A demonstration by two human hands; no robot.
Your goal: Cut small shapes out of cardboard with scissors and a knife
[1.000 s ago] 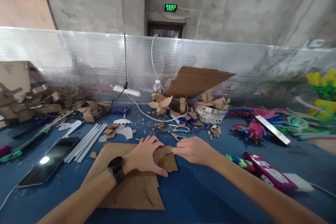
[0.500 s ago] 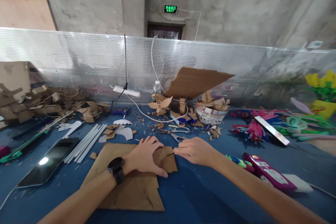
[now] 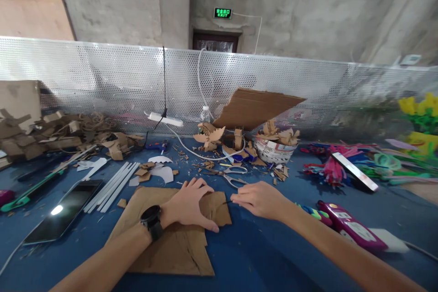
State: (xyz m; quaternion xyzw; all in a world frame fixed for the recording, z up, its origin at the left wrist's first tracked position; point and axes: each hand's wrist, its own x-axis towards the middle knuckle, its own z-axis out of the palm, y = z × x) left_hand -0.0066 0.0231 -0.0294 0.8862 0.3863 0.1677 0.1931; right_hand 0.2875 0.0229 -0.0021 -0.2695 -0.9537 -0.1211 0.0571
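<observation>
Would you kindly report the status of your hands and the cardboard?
Left hand spread on cardboard sheet. Right hand gripping thin dark tool at sheet's edge. Scissors just beyond.

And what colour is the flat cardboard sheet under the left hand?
The flat cardboard sheet is brown, best seen in the head view.

The left hand (image 3: 190,203) lay spread on the cardboard (image 3: 167,253). Beside its right edge, the right hand (image 3: 260,199) pinched a thin dark object (image 3: 228,202). Scissors (image 3: 222,173) lay beyond the cardboard.
</observation>
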